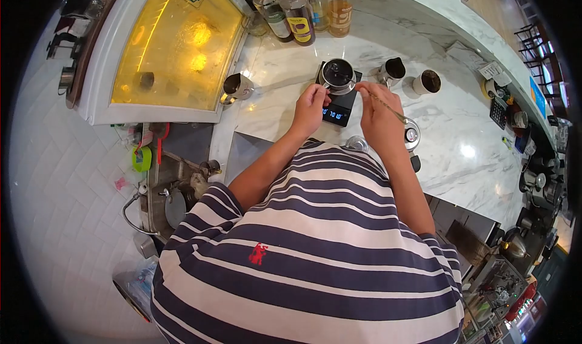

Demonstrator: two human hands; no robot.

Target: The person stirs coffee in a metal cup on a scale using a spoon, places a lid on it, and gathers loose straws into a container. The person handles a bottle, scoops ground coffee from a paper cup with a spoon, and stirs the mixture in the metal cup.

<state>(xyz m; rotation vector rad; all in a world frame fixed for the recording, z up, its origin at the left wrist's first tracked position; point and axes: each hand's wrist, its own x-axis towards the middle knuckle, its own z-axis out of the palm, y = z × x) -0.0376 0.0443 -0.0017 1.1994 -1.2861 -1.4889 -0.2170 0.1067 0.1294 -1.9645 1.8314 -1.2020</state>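
Observation:
On a black digital scale (336,116) with lit blue digits stands a round metal pitcher (338,74) of dark liquid. My left hand (310,108) is closed at the pitcher's near left side, where its handle seems to be; the fingers partly hide it. Pinched in my right hand (382,114) is a long thin bar spoon (387,106), its lower end reaching over the rim into the liquid. Right of the scale are a small metal pitcher (393,70) with a dark inside and a cup of brown powder-like contents (429,81).
Another metal pitcher (238,87) stands on the left, beside the yellow-lit cabinet (176,47). Several bottles (299,21) line the back. A small glass (357,142) and a round silver device (412,135) sit near my body on the marble counter (467,119).

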